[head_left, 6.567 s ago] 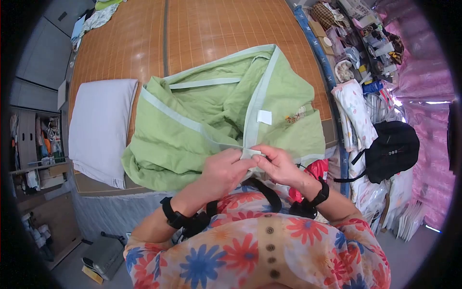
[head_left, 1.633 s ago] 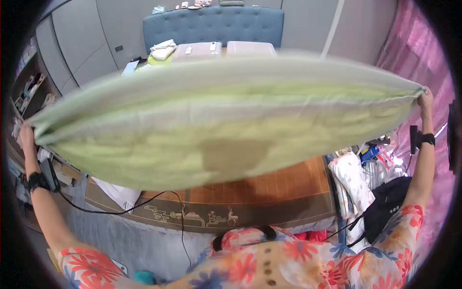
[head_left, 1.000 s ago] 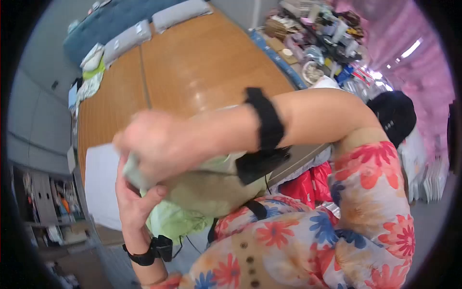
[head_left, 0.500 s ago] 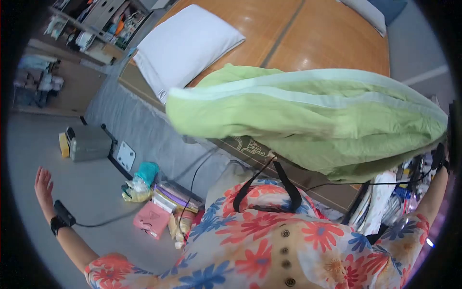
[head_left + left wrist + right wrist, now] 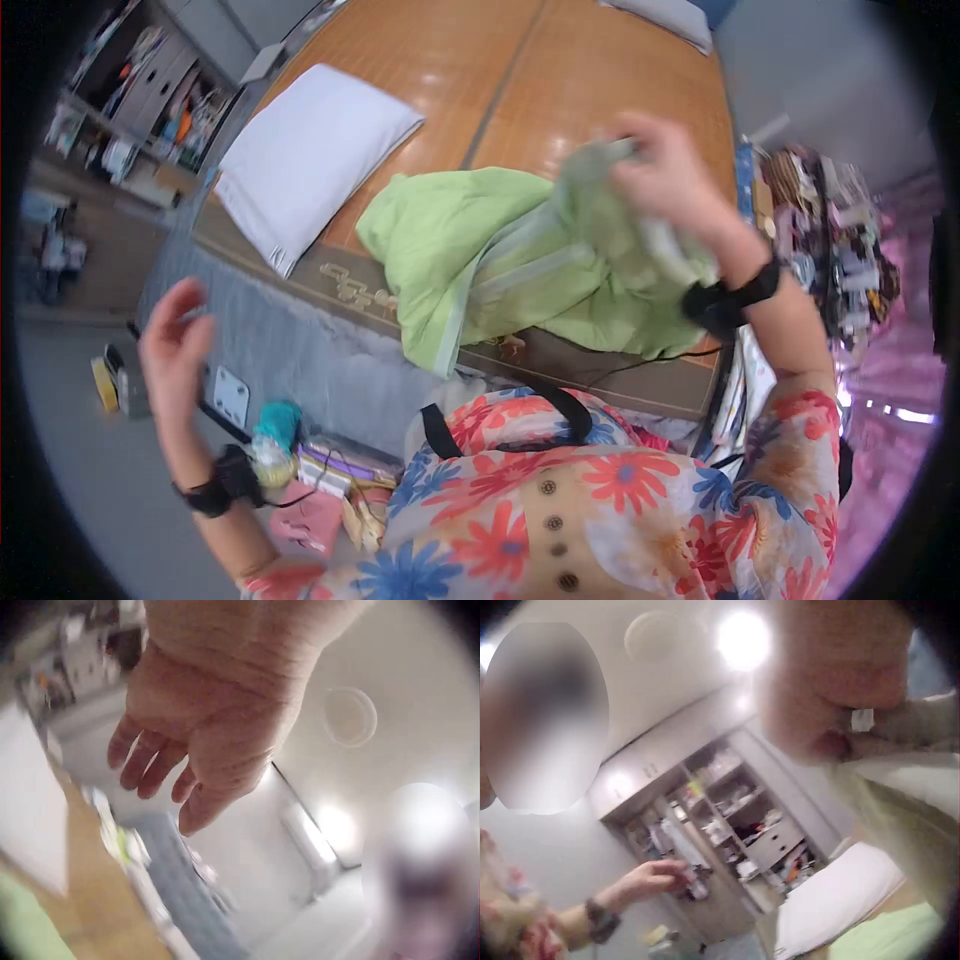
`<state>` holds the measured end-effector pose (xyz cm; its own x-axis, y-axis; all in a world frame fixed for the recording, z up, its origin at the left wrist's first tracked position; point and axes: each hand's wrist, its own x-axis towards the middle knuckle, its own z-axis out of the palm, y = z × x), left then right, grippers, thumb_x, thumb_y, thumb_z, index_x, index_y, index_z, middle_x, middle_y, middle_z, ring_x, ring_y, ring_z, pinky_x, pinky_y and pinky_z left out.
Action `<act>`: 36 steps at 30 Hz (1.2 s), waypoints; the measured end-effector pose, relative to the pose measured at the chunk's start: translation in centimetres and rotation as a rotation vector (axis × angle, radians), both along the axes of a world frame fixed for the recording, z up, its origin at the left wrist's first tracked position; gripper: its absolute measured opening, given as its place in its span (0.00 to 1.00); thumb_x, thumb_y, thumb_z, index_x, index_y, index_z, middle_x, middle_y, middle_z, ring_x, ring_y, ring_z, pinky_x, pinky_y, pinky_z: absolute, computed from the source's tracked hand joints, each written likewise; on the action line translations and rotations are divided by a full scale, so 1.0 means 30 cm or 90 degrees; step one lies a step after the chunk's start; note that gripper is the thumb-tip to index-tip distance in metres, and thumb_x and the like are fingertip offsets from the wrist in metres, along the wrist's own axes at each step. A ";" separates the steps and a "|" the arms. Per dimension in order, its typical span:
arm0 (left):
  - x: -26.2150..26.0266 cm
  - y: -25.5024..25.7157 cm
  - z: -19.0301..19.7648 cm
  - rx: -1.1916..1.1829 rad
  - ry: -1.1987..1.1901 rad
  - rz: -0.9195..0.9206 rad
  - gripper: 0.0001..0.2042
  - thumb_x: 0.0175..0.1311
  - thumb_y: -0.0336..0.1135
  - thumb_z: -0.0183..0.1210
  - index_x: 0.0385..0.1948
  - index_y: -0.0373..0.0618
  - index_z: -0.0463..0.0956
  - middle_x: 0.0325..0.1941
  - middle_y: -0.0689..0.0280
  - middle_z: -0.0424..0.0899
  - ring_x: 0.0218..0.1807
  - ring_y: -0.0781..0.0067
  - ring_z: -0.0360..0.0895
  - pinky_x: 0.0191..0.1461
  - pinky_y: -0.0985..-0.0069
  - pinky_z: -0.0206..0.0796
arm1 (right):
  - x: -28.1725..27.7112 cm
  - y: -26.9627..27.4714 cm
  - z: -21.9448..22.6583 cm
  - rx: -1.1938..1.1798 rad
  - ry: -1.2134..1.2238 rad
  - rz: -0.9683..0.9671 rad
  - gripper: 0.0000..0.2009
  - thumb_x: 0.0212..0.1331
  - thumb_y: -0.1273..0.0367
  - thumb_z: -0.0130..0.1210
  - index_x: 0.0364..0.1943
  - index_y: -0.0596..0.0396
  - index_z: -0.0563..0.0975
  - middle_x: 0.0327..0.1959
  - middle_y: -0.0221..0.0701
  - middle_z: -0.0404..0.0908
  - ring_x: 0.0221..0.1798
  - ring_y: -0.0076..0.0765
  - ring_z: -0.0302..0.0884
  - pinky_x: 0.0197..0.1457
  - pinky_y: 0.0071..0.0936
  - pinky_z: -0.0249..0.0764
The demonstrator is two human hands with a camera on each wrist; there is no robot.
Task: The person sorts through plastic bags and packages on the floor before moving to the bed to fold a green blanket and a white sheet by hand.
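Fingers [image 5: 630,178] of the right hand [image 5: 668,180] grip a bunched end of the green cloth [image 5: 445,215], held up over the near right part of the bed [image 5: 410,60], as I watch by remote cameras. I see the rest of the cloth in loose folds across the near edge, its pale band [image 5: 456,320] running down at the front. To its left, near but apart, I have a white pillow [image 5: 320,150] lying flat; another pillow [image 5: 668,18] lies at the far end.

At left in my head view, the person's left hand [image 5: 175,355] is raised well apart from the cloth, its fingers loosely bent, with gaps between them in my left wrist view. Lower down beside the bed, I make out a teal bag [image 5: 277,425] and a pink packet [image 5: 308,520]. Blur softens both hands, and I cannot tell how each right fingertip lies.
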<state>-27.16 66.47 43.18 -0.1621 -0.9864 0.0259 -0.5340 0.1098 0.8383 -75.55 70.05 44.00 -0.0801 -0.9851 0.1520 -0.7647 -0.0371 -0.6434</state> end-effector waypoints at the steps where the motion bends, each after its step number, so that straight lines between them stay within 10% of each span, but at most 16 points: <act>1: -0.232 0.006 0.030 -0.037 -0.059 -0.103 0.28 0.45 0.32 0.62 0.53 0.41 0.66 0.51 0.63 0.72 0.54 0.73 0.67 0.56 0.77 0.57 | 0.092 0.008 -0.009 0.032 -0.041 0.044 0.09 0.43 0.73 0.51 0.32 0.56 0.77 0.26 0.39 0.78 0.29 0.34 0.75 0.33 0.31 0.71; 5: -0.750 0.035 -0.006 -0.087 0.157 -0.379 0.31 0.37 0.30 0.66 0.50 0.39 0.66 0.48 0.64 0.74 0.52 0.71 0.69 0.55 0.73 0.58 | 0.261 0.057 0.003 0.000 -0.099 0.148 0.07 0.42 0.74 0.48 0.29 0.59 0.73 0.23 0.32 0.74 0.27 0.25 0.70 0.31 0.24 0.68; 19: -0.977 0.032 -0.116 0.248 0.329 -0.439 0.19 0.50 0.22 0.59 0.46 0.37 0.66 0.37 0.68 0.75 0.38 0.83 0.71 0.41 0.84 0.65 | 0.021 0.206 -0.128 0.141 -0.607 0.114 0.16 0.51 0.67 0.54 0.43 0.62 0.70 0.30 0.27 0.75 0.33 0.19 0.70 0.35 0.22 0.68; 26: -0.979 0.044 -0.135 0.165 0.340 -0.460 0.20 0.57 0.25 0.53 0.51 0.36 0.60 0.45 0.65 0.71 0.46 0.81 0.68 0.50 0.83 0.61 | 0.022 0.182 -0.160 0.188 -0.548 0.138 0.14 0.57 0.63 0.49 0.34 0.62 0.75 0.24 0.23 0.74 0.29 0.14 0.64 0.33 0.19 0.65; 32: -0.976 0.055 -0.155 -0.056 0.281 -0.362 0.12 0.52 0.23 0.56 0.39 0.37 0.68 0.37 0.65 0.74 0.38 0.79 0.71 0.43 0.82 0.64 | 0.052 0.185 -0.173 0.133 -0.566 0.063 0.11 0.56 0.66 0.50 0.33 0.62 0.75 0.23 0.22 0.74 0.29 0.13 0.65 0.33 0.19 0.66; 34: -0.983 0.055 -0.127 -0.366 0.137 -0.393 0.09 0.50 0.23 0.58 0.33 0.37 0.70 0.36 0.63 0.75 0.37 0.78 0.71 0.41 0.81 0.64 | 0.064 0.190 -0.178 0.120 -0.588 0.053 0.10 0.56 0.67 0.50 0.33 0.62 0.75 0.23 0.23 0.74 0.29 0.13 0.65 0.32 0.19 0.66; 36: -0.989 0.048 -0.138 -0.289 0.156 -0.394 0.09 0.48 0.23 0.59 0.31 0.38 0.71 0.34 0.63 0.75 0.35 0.76 0.72 0.39 0.80 0.64 | 0.078 0.195 -0.191 0.107 -0.612 0.042 0.10 0.56 0.67 0.50 0.33 0.62 0.75 0.22 0.23 0.74 0.28 0.13 0.64 0.32 0.19 0.66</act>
<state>-56.83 67.91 39.04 -0.6131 -0.6048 0.5082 -0.0716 0.6832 0.7267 -73.21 75.89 38.28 -0.0406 -0.9948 -0.0930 0.0888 0.0891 -0.9921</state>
